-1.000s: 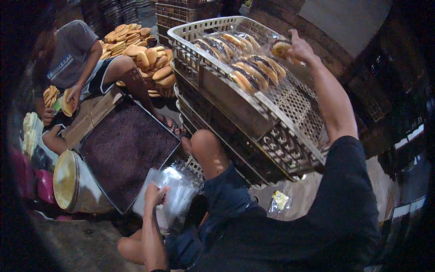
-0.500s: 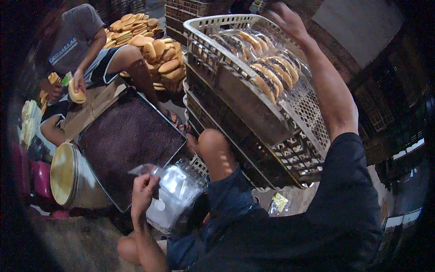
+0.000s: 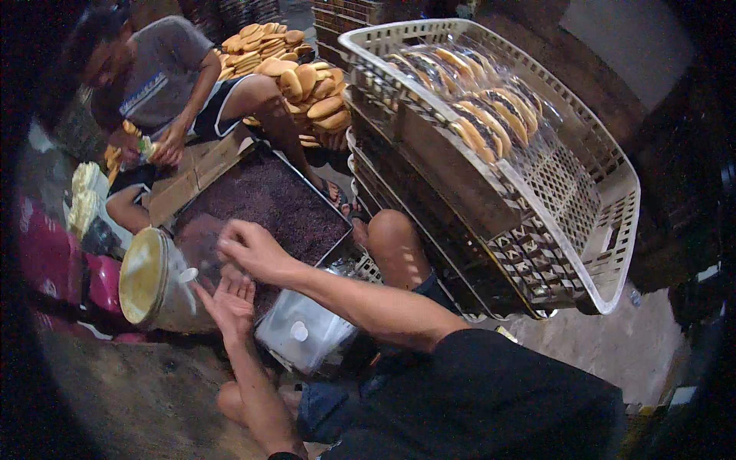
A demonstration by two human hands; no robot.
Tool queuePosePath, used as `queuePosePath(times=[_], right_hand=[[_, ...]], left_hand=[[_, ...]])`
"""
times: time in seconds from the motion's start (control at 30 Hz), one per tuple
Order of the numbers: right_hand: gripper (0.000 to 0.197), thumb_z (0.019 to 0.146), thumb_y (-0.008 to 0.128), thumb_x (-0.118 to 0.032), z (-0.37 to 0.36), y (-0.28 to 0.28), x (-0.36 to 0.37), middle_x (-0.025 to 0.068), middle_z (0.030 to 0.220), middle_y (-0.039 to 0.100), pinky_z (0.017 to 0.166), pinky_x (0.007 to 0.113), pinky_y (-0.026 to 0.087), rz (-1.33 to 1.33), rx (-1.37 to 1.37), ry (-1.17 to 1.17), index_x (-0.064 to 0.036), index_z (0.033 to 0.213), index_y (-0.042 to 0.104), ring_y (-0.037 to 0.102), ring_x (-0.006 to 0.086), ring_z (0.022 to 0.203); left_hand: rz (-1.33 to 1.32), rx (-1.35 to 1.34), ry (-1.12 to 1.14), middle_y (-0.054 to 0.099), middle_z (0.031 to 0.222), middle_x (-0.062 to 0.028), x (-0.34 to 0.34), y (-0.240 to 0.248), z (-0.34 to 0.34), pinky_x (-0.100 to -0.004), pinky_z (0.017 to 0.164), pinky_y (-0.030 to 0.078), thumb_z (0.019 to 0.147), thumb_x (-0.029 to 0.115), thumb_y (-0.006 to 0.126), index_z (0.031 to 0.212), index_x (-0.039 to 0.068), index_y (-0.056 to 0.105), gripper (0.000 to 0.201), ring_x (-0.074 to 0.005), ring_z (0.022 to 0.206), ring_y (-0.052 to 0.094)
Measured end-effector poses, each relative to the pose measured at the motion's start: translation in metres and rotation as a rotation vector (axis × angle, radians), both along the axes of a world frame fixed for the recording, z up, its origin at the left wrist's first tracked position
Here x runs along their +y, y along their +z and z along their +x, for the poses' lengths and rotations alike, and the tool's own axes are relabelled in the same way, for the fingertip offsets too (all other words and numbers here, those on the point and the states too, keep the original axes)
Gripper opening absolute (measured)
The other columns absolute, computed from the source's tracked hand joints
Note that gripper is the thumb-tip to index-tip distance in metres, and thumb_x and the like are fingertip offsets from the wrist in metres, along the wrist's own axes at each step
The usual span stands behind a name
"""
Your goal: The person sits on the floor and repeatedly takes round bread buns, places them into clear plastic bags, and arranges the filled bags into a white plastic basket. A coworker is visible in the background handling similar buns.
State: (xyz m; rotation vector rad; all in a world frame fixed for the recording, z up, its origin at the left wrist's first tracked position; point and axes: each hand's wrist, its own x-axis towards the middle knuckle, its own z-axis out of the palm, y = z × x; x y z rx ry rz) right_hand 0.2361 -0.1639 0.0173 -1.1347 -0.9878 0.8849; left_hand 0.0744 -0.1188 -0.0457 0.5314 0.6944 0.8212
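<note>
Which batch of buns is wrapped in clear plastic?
The buns in the white crate on the right are bagged; the pile beside the seated co-worker lies loose and unwrapped.

Dim, warm light; dark fisheye rim

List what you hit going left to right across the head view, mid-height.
Pink containers → round cream lid → left hand with right hand just above it → dark tray of brown filling → bare knee → white plastic crate holding bagged buns.
</note>
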Motion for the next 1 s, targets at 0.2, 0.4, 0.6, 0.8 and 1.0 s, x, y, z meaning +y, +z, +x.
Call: queuePosePath(times=[0.2,0.4,0.6,0.8,1.0], right_hand=[[0.016,0.088,0.060,-0.015,0.021,-0.045,-0.054,0.0078,0.071,0.061,0.047,0.026,0.050,-0.112,0.397,-0.086,0.0010,0.089,0.056,0.061,0.0145,0.059],[0.032,0.090,0.058,-0.026,0.045,-0.033,-0.079,0.0151,0.053,0.053,0.049,0.036,0.041,-0.010,-0.055,-0.422,0.0019,0.074,0.058,0.053,0.0176,0.047],[0.034,0.092,0.056,-0.028,0.068,-0.027,-0.096,0.0194,0.059,0.051,0.050,0.038,0.038,0.159,0.076,-0.490,0.0033,0.077,0.057,0.051,0.0201,0.051],[0.031,0.091,0.056,-0.025,0.080,-0.031,-0.095,0.0191,0.061,0.053,0.052,0.037,0.039,0.194,0.070,-0.517,0.0036,0.078,0.057,0.052,0.0229,0.052],[0.025,0.088,0.059,-0.021,0.071,-0.050,-0.084,0.0175,0.068,0.060,0.057,0.038,0.045,0.054,-0.038,-0.410,0.0016,0.078,0.057,0.063,0.0269,0.065]], left_hand=[[0.170,0.161,0.257,0.064,0.086,-0.0019,-0.005,-0.015,-0.006,-0.0295,0.069,0.050,0.088,0.035,0.063,0.094,0.009,0.061,0.027,-0.0168,0.082,0.062],[0.416,0.663,0.348,0.062,0.087,-0.0083,-0.030,0.009,0.052,-0.0334,0.071,0.050,0.089,0.035,0.061,0.097,0.000,0.061,0.037,-0.0179,0.078,0.060],[0.583,0.567,0.386,0.062,0.094,-0.0088,-0.026,0.041,0.076,-0.0347,0.073,0.052,0.090,0.034,0.059,0.110,-0.004,0.059,0.042,-0.0203,0.081,0.062],[0.451,0.582,0.138,0.062,0.086,-0.0080,-0.029,0.046,0.069,-0.0319,0.067,0.050,0.089,0.033,0.061,0.094,0.000,0.062,0.033,-0.0182,0.072,0.060],[0.389,0.634,0.313,0.063,0.088,-0.0089,-0.021,0.064,0.083,-0.0345,0.066,0.052,0.091,0.035,0.057,0.093,0.000,0.060,0.036,-0.0186,0.075,0.062]])
